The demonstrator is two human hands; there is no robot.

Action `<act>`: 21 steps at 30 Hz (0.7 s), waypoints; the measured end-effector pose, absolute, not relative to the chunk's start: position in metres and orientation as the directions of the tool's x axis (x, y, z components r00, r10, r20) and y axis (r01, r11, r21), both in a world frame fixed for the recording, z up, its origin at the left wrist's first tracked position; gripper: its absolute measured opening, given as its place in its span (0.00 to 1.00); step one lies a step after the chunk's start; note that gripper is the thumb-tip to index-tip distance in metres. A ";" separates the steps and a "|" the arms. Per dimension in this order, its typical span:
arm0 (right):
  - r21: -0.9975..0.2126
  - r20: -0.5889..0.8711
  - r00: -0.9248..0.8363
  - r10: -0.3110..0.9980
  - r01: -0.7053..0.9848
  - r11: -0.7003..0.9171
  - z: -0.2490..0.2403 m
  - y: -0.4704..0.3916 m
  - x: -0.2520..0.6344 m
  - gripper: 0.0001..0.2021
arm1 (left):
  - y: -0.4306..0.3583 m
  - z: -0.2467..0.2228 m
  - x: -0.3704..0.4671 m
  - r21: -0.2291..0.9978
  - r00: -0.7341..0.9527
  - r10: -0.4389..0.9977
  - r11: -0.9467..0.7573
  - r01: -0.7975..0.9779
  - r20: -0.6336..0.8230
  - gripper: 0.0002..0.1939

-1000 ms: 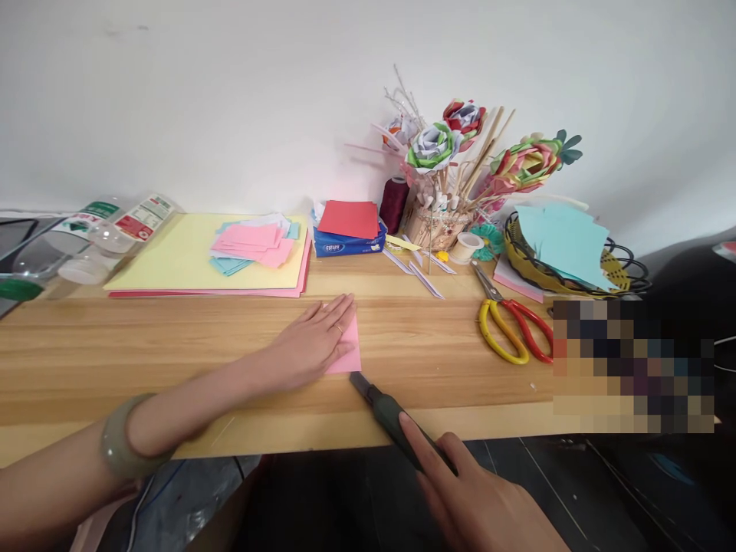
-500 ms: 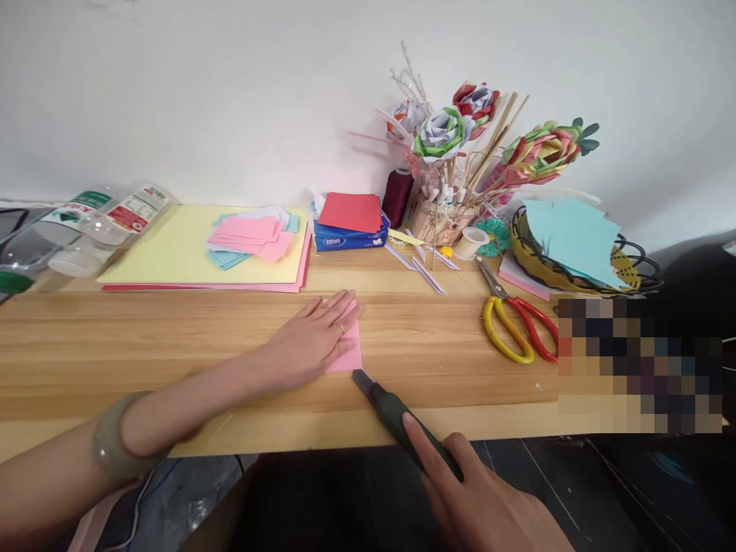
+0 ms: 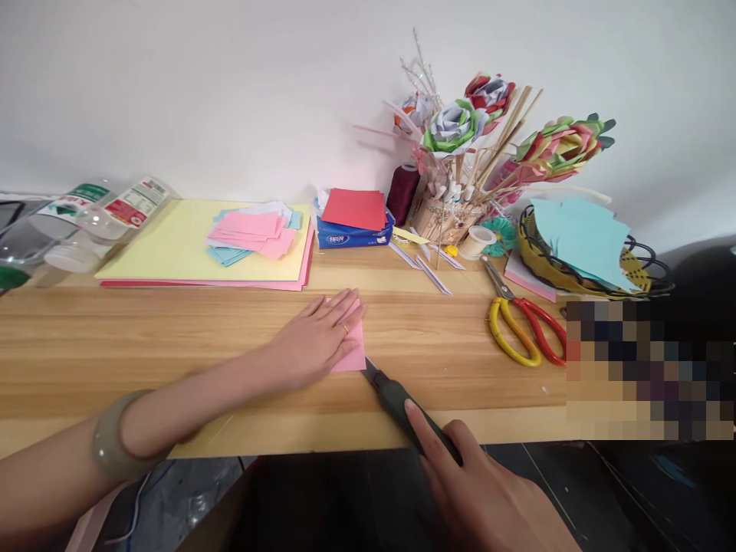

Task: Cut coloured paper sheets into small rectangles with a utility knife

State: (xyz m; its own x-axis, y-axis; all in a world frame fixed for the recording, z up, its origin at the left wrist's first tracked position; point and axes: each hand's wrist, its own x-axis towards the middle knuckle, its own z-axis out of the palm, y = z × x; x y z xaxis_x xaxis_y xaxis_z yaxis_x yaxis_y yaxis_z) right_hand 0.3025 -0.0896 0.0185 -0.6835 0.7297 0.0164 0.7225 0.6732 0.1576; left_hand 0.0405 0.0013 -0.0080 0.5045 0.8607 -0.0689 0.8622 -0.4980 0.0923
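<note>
My left hand (image 3: 316, 337) lies flat, fingers stretched out, on a pink piece of paper (image 3: 353, 358) on the wooden table. Much of the paper is covered by the palm and fingers. My right hand (image 3: 488, 491) is wrapped round the dark green handle of a utility knife (image 3: 402, 402), index finger along its top. The knife's blade tip is at the paper's lower right edge; whether it is under or beside the paper I cannot tell.
Beyond my left hand lie yellow sheets (image 3: 155, 245) with small pink and blue pieces (image 3: 253, 226). A blue tissue pack (image 3: 353, 236) bears red paper (image 3: 353, 208). Scissors (image 3: 506, 299), a basket (image 3: 534, 245), paper flowers (image 3: 454, 126) and plastic bottles (image 3: 74, 257) stand around. The table's front edge (image 3: 287, 454) is near.
The knife's blade has moved slightly up and right, from the paper's bottom corner to its right edge. My left hand stays flat on the paper. The view has shifted a little.
</note>
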 end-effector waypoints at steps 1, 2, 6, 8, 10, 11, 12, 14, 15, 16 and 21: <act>0.158 0.005 -0.683 0.730 0.721 0.674 0.019 -0.088 0.302 0.27 | 0.001 -0.008 0.041 0.093 0.505 0.860 -0.498 0.862 -0.070 0.28; 0.158 0.001 -0.686 0.728 0.719 0.677 0.019 -0.087 0.302 0.28 | 0.001 -0.007 0.041 0.094 0.506 0.860 -0.499 0.862 -0.069 0.28; 0.120 -0.014 -0.672 0.741 0.734 0.668 0.020 -0.081 0.300 0.29 | 0.001 -0.008 0.041 0.099 0.503 0.862 -0.496 0.863 -0.064 0.29; 0.099 -0.017 -0.659 0.752 0.747 0.657 0.021 -0.080 0.299 0.29 | 0.001 -0.009 0.041 0.104 0.494 0.867 -0.486 0.867 -0.061 0.30; 0.095 -0.019 -0.661 0.750 0.746 0.660 0.022 -0.078 0.298 0.29 | 0.001 -0.009 0.041 0.110 0.485 0.873 -0.477 0.872 -0.062 0.32; 0.099 -0.018 -0.664 0.747 0.743 0.662 0.023 -0.077 0.297 0.29 | 0.001 -0.009 0.041 0.113 0.482 0.874 -0.474 0.873 -0.062 0.32; 0.104 -0.015 -0.667 0.744 0.740 0.665 0.023 -0.076 0.297 0.29 | 0.001 -0.008 0.041 0.115 0.481 0.874 -0.473 0.874 -0.063 0.32; 0.108 -0.006 -0.671 0.742 0.737 0.667 0.022 -0.073 0.296 0.29 | 0.001 -0.008 0.042 0.116 0.482 0.874 -0.473 0.873 -0.065 0.32; 0.109 0.001 -0.668 0.744 0.740 0.664 0.021 -0.072 0.295 0.30 | 0.002 -0.008 0.042 0.114 0.483 0.873 -0.474 0.873 -0.070 0.32; 0.111 0.009 -0.663 0.748 0.744 0.658 0.020 -0.070 0.295 0.30 | 0.002 -0.007 0.042 0.112 0.483 0.872 -0.474 0.874 -0.077 0.32; 0.177 0.081 -0.649 0.757 0.756 0.630 0.009 -0.063 0.291 0.31 | 0.002 -0.006 0.042 0.101 0.475 0.875 -0.467 0.879 -0.096 0.32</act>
